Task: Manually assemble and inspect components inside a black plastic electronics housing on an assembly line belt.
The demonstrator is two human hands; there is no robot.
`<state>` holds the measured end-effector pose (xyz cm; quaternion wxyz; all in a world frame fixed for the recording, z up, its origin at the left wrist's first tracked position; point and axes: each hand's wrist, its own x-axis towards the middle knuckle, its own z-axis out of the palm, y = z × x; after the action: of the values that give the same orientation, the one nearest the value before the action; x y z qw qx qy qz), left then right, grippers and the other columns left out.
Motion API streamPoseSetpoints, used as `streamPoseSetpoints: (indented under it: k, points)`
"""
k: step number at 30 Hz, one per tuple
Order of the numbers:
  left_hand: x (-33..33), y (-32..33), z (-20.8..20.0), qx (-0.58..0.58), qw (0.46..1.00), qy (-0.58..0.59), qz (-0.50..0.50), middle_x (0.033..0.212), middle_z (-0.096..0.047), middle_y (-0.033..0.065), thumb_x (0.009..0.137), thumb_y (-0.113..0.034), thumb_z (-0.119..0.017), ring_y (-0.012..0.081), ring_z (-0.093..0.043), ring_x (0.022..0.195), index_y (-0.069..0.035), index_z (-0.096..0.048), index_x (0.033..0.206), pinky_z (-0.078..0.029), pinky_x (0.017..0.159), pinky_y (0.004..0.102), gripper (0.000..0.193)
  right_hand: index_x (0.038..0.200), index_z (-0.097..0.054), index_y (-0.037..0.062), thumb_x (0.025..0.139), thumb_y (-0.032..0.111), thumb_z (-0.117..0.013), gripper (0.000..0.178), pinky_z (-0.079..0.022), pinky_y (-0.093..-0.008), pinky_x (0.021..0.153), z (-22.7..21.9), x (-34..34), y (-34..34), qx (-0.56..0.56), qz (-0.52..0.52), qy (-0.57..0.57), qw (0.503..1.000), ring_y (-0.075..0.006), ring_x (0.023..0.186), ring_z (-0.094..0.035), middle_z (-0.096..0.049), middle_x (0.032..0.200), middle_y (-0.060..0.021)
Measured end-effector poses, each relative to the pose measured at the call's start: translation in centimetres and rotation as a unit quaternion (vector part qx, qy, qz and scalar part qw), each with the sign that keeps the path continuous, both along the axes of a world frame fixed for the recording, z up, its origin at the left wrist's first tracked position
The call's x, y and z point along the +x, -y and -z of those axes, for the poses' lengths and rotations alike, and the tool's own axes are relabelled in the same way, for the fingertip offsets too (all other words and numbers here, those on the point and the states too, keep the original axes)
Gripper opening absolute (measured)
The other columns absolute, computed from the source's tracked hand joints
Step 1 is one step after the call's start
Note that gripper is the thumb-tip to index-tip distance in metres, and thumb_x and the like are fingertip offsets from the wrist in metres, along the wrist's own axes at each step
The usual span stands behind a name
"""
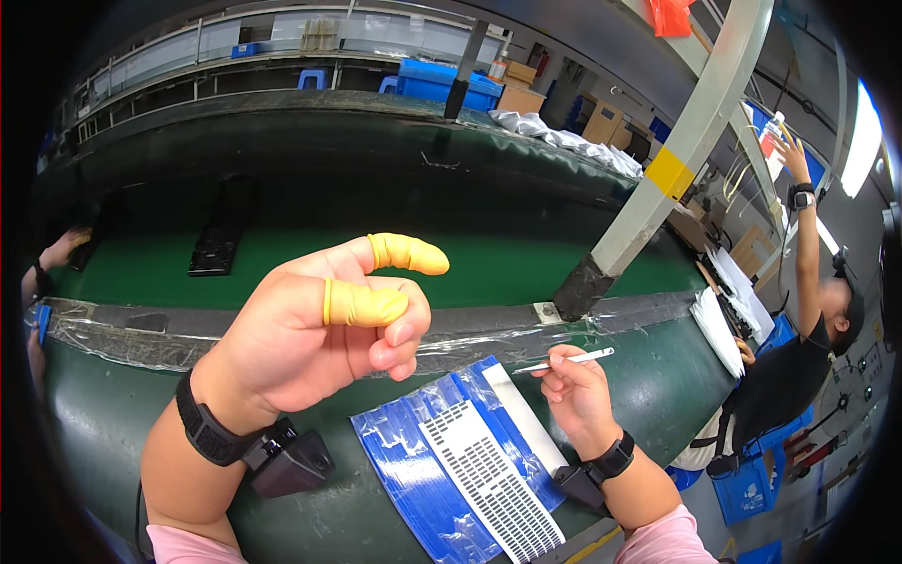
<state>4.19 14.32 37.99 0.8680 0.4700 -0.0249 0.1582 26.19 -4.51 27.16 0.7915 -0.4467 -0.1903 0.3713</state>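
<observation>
My left hand (pixel 324 315) is raised over the table's edge, with yellow finger cots on its thumb and index finger. Those two stand apart with nothing visible between them, while the other fingers curl inward. In my right hand (pixel 577 399) is a pair of slim silver tweezers (pixel 590 357), their pointed end toward the left. Below both hands lies a board wrapped in blue tape (pixel 399 470). On it rests a white sheet (pixel 479 461) with rows of small black labels, some spots bare. A plain white strip (pixel 526 418) runs alongside the sheet.
Beyond the green tabletop (pixel 310 508) runs a green conveyor belt (pixel 507 273) carrying a dark flat piece (pixel 218 235). A metal post (pixel 658 188) rises at right. White sheets (pixel 719 329) lie near a co-worker (pixel 785 367) with a raised arm. Another person's hand (pixel 66 246) is at far left.
</observation>
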Motion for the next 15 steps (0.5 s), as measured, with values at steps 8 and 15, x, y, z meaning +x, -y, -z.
streamPoseSetpoints:
  k: [8,15]
  points:
    - [-0.1,0.3,-0.5,-0.09,0.994,-0.03,-0.062,0.055,-0.034,-0.0033,0.089,-0.014,-0.037,0.0034,-0.03,0.041,-0.004,-0.048,0.105,-0.03,0.043,0.0206,0.022,0.086,-0.055,-0.0022,0.077,0.002,-0.054,0.01,-0.033,-0.0183,0.042,0.2,0.0,0.1,0.005,-0.002,-0.001,1.0,-0.0085,0.05,-0.047,-0.059,0.072,-0.0173]
    - [-0.3,-0.2,0.1,-0.123,0.991,0.007,-0.054,0.052,-0.031,-0.0057,0.092,-0.019,-0.031,0.0017,-0.026,0.037,-0.004,-0.049,0.104,-0.028,0.037,0.0186,0.026,0.085,-0.054,-0.002,0.077,0.003,-0.054,0.008,-0.033,-0.0181,0.041,0.1,-0.1,-0.1,-0.001,-0.003,0.003,1.0,-0.008,0.049,-0.046,-0.059,0.072,-0.0171]
